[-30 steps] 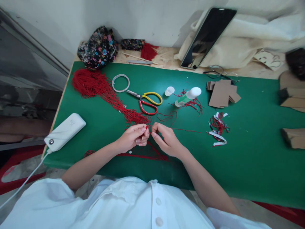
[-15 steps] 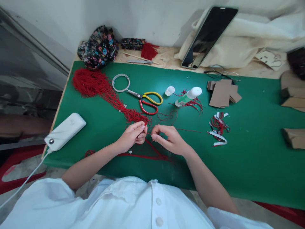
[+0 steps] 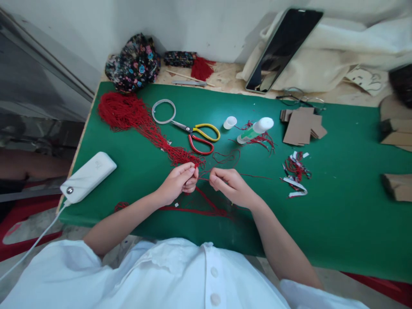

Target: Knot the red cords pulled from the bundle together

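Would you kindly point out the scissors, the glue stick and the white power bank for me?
scissors (image 3: 199, 135), head view, on the pivot where the handles meet.
glue stick (image 3: 254, 130), head view, on the tube's middle.
white power bank (image 3: 88, 177), head view, on its top face.

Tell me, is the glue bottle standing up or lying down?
Lying down. The glue bottle rests on its side on the green mat, over some red threads.

White buttoned shirt (image 3: 180, 279), bare forearms
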A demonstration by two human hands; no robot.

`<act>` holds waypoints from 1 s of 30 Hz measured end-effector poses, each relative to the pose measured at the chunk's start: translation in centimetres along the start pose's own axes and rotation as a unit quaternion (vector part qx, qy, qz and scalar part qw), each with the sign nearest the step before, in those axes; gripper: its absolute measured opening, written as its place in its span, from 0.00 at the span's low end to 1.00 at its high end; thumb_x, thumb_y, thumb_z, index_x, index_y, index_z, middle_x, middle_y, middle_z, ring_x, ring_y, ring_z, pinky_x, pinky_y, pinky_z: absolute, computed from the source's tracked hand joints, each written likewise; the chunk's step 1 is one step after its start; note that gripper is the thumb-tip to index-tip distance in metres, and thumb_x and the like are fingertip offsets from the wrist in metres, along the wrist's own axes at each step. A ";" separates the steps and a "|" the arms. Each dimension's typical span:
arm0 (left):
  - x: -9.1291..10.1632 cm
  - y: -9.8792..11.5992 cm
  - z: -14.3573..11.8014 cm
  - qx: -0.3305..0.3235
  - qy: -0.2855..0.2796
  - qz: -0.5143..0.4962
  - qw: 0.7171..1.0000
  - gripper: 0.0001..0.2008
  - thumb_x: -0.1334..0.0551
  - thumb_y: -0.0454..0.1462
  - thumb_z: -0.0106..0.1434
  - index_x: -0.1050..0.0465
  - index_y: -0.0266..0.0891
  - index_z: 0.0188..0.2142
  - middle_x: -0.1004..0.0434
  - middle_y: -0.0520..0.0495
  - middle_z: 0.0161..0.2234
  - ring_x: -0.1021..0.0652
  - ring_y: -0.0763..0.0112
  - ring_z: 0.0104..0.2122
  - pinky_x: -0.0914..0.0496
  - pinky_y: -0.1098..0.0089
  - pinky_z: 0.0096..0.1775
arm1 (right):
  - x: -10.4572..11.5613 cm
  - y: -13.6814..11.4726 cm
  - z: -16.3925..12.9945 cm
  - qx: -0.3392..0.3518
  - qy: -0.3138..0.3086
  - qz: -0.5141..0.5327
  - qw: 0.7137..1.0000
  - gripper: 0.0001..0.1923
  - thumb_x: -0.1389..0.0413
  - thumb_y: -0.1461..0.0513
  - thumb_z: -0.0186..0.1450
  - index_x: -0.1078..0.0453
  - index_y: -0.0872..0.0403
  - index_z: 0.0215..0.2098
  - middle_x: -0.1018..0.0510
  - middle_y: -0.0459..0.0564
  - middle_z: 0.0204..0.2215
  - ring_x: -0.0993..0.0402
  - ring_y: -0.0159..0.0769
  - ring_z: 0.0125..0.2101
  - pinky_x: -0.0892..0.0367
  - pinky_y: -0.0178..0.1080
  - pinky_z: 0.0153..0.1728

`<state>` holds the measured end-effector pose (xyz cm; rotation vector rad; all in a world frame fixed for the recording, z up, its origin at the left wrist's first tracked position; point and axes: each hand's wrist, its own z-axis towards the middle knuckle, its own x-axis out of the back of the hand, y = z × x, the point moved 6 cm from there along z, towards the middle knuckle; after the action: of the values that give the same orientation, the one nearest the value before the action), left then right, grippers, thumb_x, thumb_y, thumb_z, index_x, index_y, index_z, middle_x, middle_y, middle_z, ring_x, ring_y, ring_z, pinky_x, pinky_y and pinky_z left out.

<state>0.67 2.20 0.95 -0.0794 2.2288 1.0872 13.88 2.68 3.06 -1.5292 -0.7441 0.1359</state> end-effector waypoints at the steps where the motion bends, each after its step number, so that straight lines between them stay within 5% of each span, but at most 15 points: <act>1: 0.1 0.1 0.0 -0.003 0.002 0.001 1.000 0.17 0.37 0.46 0.60 0.38 0.36 0.28 0.47 0.60 0.17 0.47 0.86 0.15 0.51 0.78 0.20 | 0.1 -0.1 0.0 0.001 -0.003 -0.002 1.000 0.19 0.53 0.55 0.70 0.38 0.55 0.24 0.31 0.43 0.19 0.39 0.26 0.21 0.43 0.31 0.25; 7: 0.4 0.4 0.0 -0.022 0.007 -0.006 1.000 0.15 0.38 0.44 0.61 0.38 0.36 0.28 0.47 0.60 0.17 0.47 0.86 0.15 0.50 0.78 0.21 | 0.9 -0.3 -0.1 0.012 -0.035 0.005 0.999 0.13 0.48 0.55 0.68 0.32 0.55 0.30 0.25 0.46 0.24 0.33 0.27 0.24 0.39 0.31 0.28; 19: 0.2 0.1 0.0 -0.009 -0.005 0.006 1.000 0.16 0.37 0.46 0.61 0.39 0.36 0.28 0.47 0.60 0.17 0.47 0.86 0.15 0.51 0.78 0.20 | 1.3 0.6 -0.2 -0.014 0.047 0.045 0.998 0.16 0.56 0.54 0.71 0.42 0.53 0.28 0.34 0.42 0.21 0.38 0.27 0.24 0.42 0.32 0.28; 30: 0.2 0.3 -0.2 -0.040 0.007 0.139 0.990 0.20 0.41 0.52 0.61 0.39 0.36 0.29 0.46 0.60 0.17 0.45 0.83 0.16 0.51 0.78 0.20 | 1.7 -0.2 -0.5 0.047 0.116 0.062 0.990 0.12 0.48 0.57 0.68 0.37 0.54 0.29 0.34 0.42 0.22 0.41 0.25 0.22 0.44 0.32 0.26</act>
<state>0.32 2.30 1.09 0.1961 2.2549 1.3259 15.34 3.14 3.90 -1.4722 -0.4522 0.0838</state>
